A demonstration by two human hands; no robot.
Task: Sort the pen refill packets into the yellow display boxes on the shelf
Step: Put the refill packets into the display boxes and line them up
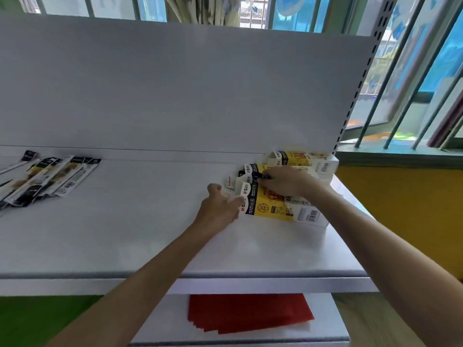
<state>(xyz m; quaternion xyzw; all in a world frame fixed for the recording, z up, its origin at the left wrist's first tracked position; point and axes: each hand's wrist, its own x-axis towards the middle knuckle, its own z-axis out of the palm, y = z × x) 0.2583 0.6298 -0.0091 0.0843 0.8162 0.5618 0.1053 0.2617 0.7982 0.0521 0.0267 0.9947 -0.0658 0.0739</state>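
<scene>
1. Most pen refill packets (pixel 47 180) lie piled at the left end of the shelf (pixel 150 234), well apart from the yellow display boxes (pixel 283 209). Much sorting is left, I'd say.
2. The right hand (pixel 288 182) pinches a dark packet (pixel 260 176) at a box mouth.
3. The left hand (pixel 220 206) is at the near box, but I cannot tell its grip. The box contents are hidden.

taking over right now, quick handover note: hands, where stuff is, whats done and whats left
Left hand: touches the left end of the near yellow box.
Right hand: pinches a dark-topped packet at the mouth of the middle box.
Third box: behind them, by the back panel.
Done: the count inside the boxes is hidden.
Left: finish this packet, then sort the packet pile at the left end of the shelf.
</scene>
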